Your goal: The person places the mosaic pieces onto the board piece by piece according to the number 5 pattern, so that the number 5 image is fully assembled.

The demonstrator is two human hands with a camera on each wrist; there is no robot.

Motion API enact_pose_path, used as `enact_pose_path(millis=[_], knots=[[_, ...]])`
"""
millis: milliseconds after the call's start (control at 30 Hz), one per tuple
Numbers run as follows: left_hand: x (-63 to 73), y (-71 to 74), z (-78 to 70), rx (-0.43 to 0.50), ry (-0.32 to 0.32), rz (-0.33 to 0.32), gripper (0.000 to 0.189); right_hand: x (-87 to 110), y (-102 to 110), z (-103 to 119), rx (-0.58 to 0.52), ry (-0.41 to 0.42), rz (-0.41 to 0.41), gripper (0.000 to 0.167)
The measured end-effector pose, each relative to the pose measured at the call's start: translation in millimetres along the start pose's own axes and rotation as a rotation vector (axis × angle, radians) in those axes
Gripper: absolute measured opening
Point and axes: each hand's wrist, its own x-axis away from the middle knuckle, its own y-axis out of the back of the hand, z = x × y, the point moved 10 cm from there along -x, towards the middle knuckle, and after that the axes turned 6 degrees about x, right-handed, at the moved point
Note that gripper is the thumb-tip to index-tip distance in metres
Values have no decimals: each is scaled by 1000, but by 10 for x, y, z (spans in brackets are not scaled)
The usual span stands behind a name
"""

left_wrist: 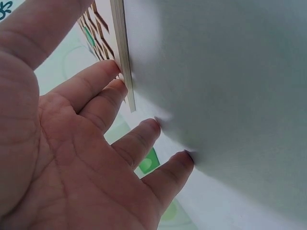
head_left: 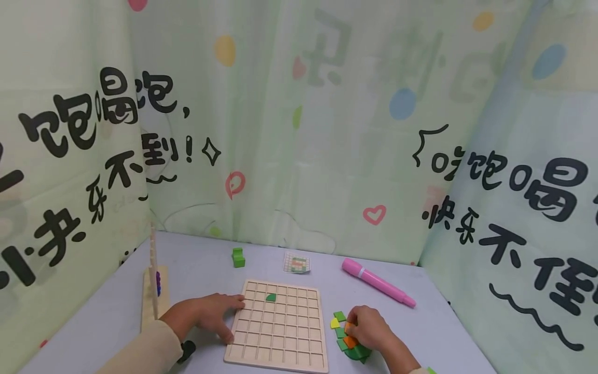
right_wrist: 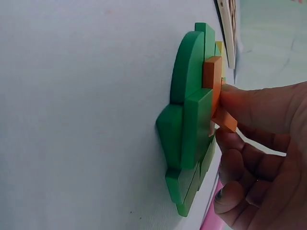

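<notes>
A wooden grid board (head_left: 276,328) lies in the middle of the table, with one green rounded piece (head_left: 271,297) in a cell of its upper part. My left hand (head_left: 208,313) touches the board's left edge, fingers spread and fairly straight, as the left wrist view also shows. To the right of the board, my right hand (head_left: 370,328) reaches over a small pile of green blocks (right_wrist: 195,127). Between thumb and fingertips it pinches an orange block (right_wrist: 226,121). Another orange block (right_wrist: 212,72) and a yellow block (head_left: 335,323) lie in the same pile.
Beyond the board are stacked green blocks (head_left: 239,258) and a small patterned card (head_left: 297,263). A pink marker (head_left: 378,283) lies at the back right. On the left, a thin wooden panel (head_left: 153,275) stands upright near my left forearm. Printed curtains surround the table.
</notes>
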Motion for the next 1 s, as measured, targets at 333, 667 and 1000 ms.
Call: enact_pose_path(millis=[333,667,1000], knots=[[-4,6,20,-1,7,-3,79,5,77,81,-116,58,-17,10],[-32,1,45,-8,22,-9,80,-98,68,713,-263,255,-31,9],[-20,7,29,-17,11,-7,78,-212,-145,1223,-385,398,41,8]])
